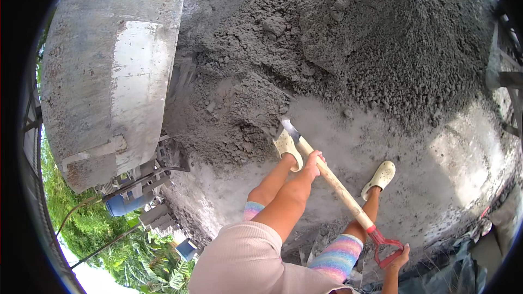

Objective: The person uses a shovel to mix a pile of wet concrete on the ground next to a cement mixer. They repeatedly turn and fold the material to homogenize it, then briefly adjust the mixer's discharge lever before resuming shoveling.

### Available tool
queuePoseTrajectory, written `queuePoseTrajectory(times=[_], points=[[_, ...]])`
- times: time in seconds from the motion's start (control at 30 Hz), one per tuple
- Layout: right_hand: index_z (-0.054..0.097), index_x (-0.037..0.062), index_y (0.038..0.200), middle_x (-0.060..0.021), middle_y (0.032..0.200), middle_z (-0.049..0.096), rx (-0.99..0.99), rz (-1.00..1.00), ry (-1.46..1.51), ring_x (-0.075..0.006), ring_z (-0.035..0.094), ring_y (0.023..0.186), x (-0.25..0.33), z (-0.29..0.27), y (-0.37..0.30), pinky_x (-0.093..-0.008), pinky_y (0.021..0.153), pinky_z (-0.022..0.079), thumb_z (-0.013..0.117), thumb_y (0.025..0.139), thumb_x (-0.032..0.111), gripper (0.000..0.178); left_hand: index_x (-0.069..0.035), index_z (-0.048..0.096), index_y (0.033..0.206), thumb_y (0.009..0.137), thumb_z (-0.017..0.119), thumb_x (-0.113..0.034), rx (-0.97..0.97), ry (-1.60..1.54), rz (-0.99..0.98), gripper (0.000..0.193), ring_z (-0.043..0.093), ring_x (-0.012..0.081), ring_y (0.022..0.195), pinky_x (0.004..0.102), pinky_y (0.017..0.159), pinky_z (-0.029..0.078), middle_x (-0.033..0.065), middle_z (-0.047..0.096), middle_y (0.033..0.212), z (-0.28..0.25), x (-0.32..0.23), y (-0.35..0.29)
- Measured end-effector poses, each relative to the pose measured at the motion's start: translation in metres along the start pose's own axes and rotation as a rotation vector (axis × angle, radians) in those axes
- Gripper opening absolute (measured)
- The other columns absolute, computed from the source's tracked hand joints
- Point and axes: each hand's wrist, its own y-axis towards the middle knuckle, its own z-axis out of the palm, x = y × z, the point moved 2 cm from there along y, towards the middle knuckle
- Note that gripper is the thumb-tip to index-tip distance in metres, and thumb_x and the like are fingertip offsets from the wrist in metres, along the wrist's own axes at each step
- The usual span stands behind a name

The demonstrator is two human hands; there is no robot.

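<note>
I hold a shovel (340, 189) slantwise across my body. Its shaft is pale wood, with a red D-shaped handle (379, 242) at the near right end. My left hand (313, 164) is wrapped round the shaft low down, close to the metal socket (291, 129). At the other end, my right hand (401, 257) grips the red handle. The blade points toward a heap of grey, crumbly mix (239, 111), and most of it is hidden behind my foot or in the material.
Beyond rises a large dark grey mound (403, 43). A big worn metal drum or panel (109, 87) stands at the left, with blue parts (122, 205) below it. My cream clogs (379, 178) are on the dusty floor (414, 201). Dark plastic sheeting (441, 269) lies near right.
</note>
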Motion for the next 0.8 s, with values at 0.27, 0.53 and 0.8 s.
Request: queuePoseTrajectory(times=[0.27,0.53,0.8], points=[[0.053,0.011,0.07,0.0008,0.048,0.039,0.092,0.173,0.181,-0.0145,0.04,0.038,0.0,-0.14,0.048,-0.0278,0.035,0.035,0.043,0.074,0.054,0.044,-0.005,0.049,0.068,0.065,0.06,-0.013,0.012,0.201,0.249,0.014,0.049,0.016,0.05,0.0306,0.047,0.043,0.0048,0.049,0.059,0.108,0.112,-0.112],[0.051,0.0104,0.071,-0.003,0.047,0.043,0.449,0.655,-0.075,-0.0189,0.043,0.04,-0.002,-0.141,0.099,-0.0339,0.038,0.038,0.042,0.078,0.044,0.035,0.004,0.048,0.075,0.062,0.063,-0.004,-0.12,0.618,0.686,0.022,0.053,0.0213,0.06,0.0338,0.054,0.045,0.012,0.053,0.069,0.215,0.135,-0.203],[0.047,0.0115,0.077,-0.0016,0.059,0.048,0.92,0.621,-0.483,-0.0166,0.047,0.049,0.019,-0.101,0.078,-0.0311,0.041,0.04,0.044,0.083,0.039,0.029,0.002,0.045,0.095,0.06,0.067,-0.021,-0.011,1.162,1.012,0.047,0.058,0.0248,0.08,0.0333,0.072,0.047,0.0142,0.057,0.085,0.305,0.114,-0.364]])
